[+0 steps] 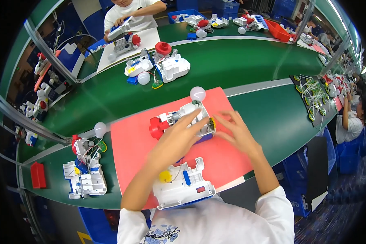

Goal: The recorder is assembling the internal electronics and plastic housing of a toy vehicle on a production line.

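A white plastic housing half (186, 112) with grey inner parts lies on a pink sheet (130, 134) before me. At its left end sits a red round part (157, 127); a white globe (197, 94) is at its far side. My left hand (179, 136) lies over the housing with stretched fingers, hiding its near part. At the housing's right end is a small round circuit board (212, 125). Beside that board my right hand (238, 132) has its fingers spread, nothing visible in them. Nearer me lies the other white housing half (187, 185), its inside up, with a yellow disc (165, 176).
Another opened unit (87, 177) and a red bin (38, 175) are on my left. Beyond, a green belt (232, 61) carries another opened unit (173, 67). Several wired circuit boards (313, 95) lie on a dark tray at right. Opposite, a person (134, 18) handles a similar unit.
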The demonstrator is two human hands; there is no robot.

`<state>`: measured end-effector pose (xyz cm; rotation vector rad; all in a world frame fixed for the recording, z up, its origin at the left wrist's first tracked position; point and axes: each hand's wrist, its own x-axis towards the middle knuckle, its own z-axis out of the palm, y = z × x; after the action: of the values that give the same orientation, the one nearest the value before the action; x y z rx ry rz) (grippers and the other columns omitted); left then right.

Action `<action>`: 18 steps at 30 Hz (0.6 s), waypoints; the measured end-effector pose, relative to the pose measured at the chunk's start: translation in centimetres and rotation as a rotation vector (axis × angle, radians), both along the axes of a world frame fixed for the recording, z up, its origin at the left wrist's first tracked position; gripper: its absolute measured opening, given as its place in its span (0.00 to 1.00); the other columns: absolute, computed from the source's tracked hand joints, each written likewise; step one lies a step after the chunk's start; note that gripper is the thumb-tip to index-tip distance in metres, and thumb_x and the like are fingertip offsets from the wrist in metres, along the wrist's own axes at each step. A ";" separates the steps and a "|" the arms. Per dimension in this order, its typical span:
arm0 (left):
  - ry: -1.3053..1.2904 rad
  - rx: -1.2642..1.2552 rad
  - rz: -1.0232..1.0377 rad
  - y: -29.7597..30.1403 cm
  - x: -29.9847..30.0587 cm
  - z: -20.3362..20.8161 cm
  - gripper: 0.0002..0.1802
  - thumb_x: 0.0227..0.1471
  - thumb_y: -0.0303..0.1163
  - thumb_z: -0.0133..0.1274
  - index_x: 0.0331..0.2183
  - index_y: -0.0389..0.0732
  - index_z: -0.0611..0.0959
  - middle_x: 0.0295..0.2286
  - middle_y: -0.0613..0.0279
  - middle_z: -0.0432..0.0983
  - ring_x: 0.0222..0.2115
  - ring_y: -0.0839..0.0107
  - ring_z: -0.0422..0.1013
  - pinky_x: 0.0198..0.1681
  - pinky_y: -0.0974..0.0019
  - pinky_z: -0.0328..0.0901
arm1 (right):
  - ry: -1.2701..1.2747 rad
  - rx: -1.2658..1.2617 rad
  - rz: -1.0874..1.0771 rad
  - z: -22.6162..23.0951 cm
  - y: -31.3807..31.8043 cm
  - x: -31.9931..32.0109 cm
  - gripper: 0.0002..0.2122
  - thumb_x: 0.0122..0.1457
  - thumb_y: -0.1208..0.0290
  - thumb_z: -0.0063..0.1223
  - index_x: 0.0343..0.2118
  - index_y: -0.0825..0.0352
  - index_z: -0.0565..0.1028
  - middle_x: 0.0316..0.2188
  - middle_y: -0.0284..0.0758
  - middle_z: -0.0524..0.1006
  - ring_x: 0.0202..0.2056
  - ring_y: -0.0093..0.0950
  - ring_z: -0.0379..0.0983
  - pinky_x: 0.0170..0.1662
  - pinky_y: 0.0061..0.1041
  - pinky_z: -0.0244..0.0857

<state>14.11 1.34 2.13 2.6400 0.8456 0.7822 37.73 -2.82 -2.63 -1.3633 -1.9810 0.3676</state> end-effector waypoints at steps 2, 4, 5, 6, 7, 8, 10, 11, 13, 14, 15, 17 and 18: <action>-0.144 -0.254 -0.017 -2.8 -4.1 2.5 0.26 0.43 0.28 0.66 0.47 0.37 0.79 0.41 0.52 0.77 0.41 0.53 0.75 0.48 0.58 0.70 | -0.112 0.075 0.196 -1.0 -3.4 1.2 0.23 0.54 0.71 0.60 0.55 0.60 0.73 0.52 0.40 0.70 0.51 0.38 0.68 0.52 0.36 0.65; 0.012 -0.325 0.228 -5.4 -7.6 2.3 0.20 0.45 0.26 0.65 0.43 0.36 0.81 0.39 0.53 0.78 0.40 0.55 0.75 0.45 0.60 0.70 | -0.265 0.070 0.405 -2.3 -6.3 1.1 0.23 0.54 0.73 0.58 0.55 0.58 0.73 0.54 0.40 0.69 0.54 0.39 0.67 0.54 0.37 0.65; 0.015 -0.322 0.243 -6.2 -8.7 0.9 0.20 0.45 0.26 0.65 0.43 0.36 0.81 0.39 0.53 0.78 0.40 0.55 0.75 0.45 0.60 0.70 | -0.287 -0.012 0.484 -2.0 -7.4 0.0 0.23 0.54 0.74 0.58 0.55 0.58 0.74 0.55 0.40 0.69 0.56 0.40 0.66 0.56 0.38 0.64; 0.024 -0.278 0.327 -6.7 -9.7 -1.5 0.17 0.47 0.28 0.64 0.41 0.36 0.81 0.37 0.55 0.77 0.39 0.57 0.75 0.44 0.61 0.70 | -0.192 -0.093 0.541 -2.0 -8.0 -1.1 0.21 0.54 0.73 0.58 0.54 0.58 0.75 0.55 0.40 0.69 0.56 0.41 0.66 0.58 0.39 0.63; 0.030 -0.237 0.409 -7.0 -10.4 -3.7 0.15 0.49 0.30 0.63 0.39 0.35 0.81 0.36 0.57 0.77 0.38 0.59 0.74 0.43 0.62 0.70 | -0.100 -0.180 0.596 -2.1 -8.8 -1.8 0.20 0.54 0.73 0.57 0.52 0.58 0.75 0.56 0.41 0.68 0.57 0.41 0.66 0.59 0.39 0.63; 0.032 -0.235 0.419 -7.1 -10.7 -5.4 0.15 0.49 0.30 0.63 0.39 0.35 0.81 0.36 0.57 0.77 0.38 0.59 0.74 0.43 0.62 0.70 | -0.082 -0.256 0.638 -2.4 -9.3 -2.3 0.19 0.55 0.71 0.56 0.52 0.58 0.76 0.57 0.42 0.67 0.58 0.42 0.64 0.60 0.39 0.62; -0.088 -0.716 0.397 -6.8 -10.7 -7.6 0.16 0.50 0.31 0.62 0.40 0.34 0.81 0.38 0.55 0.77 0.40 0.60 0.74 0.44 0.61 0.70 | 0.075 -0.281 0.727 -4.7 -10.3 -3.6 0.19 0.56 0.70 0.56 0.52 0.57 0.76 0.58 0.41 0.66 0.60 0.41 0.61 0.60 0.39 0.62; -0.089 -0.714 0.405 -6.6 -10.9 -7.4 0.16 0.50 0.31 0.62 0.40 0.34 0.81 0.38 0.55 0.77 0.40 0.60 0.74 0.44 0.61 0.70 | -0.004 -0.264 0.762 -3.9 -10.6 -4.6 0.18 0.56 0.70 0.56 0.51 0.57 0.77 0.59 0.41 0.66 0.60 0.40 0.61 0.59 0.39 0.63; -0.116 -0.837 0.470 -6.3 -11.6 -6.3 0.17 0.52 0.31 0.61 0.43 0.34 0.81 0.41 0.53 0.76 0.43 0.60 0.73 0.46 0.61 0.69 | -0.022 -0.200 0.734 -4.0 -10.5 -5.6 0.18 0.56 0.70 0.55 0.51 0.58 0.76 0.59 0.40 0.66 0.59 0.39 0.63 0.57 0.38 0.64; -0.124 -0.832 0.470 -6.5 -11.7 -5.3 0.17 0.52 0.31 0.61 0.43 0.34 0.81 0.41 0.53 0.76 0.43 0.60 0.73 0.46 0.61 0.69 | -0.047 -0.135 0.688 -3.8 -10.6 -5.6 0.18 0.55 0.71 0.55 0.51 0.59 0.76 0.58 0.39 0.67 0.57 0.39 0.65 0.56 0.37 0.65; -0.083 -0.764 0.377 -6.9 -12.0 -3.8 0.20 0.50 0.31 0.62 0.45 0.35 0.80 0.43 0.52 0.76 0.46 0.59 0.72 0.49 0.60 0.67 | -0.053 -0.092 0.680 -3.8 -10.1 -5.4 0.19 0.55 0.73 0.58 0.52 0.59 0.76 0.57 0.36 0.67 0.56 0.38 0.66 0.56 0.39 0.63; -0.042 -0.690 0.302 -8.1 -12.7 -2.0 0.23 0.49 0.31 0.63 0.48 0.37 0.80 0.45 0.50 0.75 0.49 0.59 0.72 0.53 0.59 0.66 | 0.014 -0.076 0.635 -3.3 -8.1 -4.4 0.20 0.55 0.72 0.58 0.52 0.60 0.75 0.55 0.35 0.69 0.54 0.37 0.67 0.55 0.38 0.64; 0.057 -0.636 0.400 -9.6 -13.3 -1.7 0.29 0.46 0.37 0.65 0.50 0.38 0.78 0.48 0.48 0.72 0.52 0.55 0.68 0.55 0.57 0.64 | 0.087 -0.068 0.578 -3.0 -6.9 -4.1 0.21 0.55 0.70 0.59 0.53 0.61 0.75 0.53 0.34 0.70 0.53 0.36 0.68 0.55 0.37 0.64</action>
<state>0.85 -8.23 0.42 1.9631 1.3913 0.4165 33.61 -9.74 -5.64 -0.7700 -2.2780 0.7474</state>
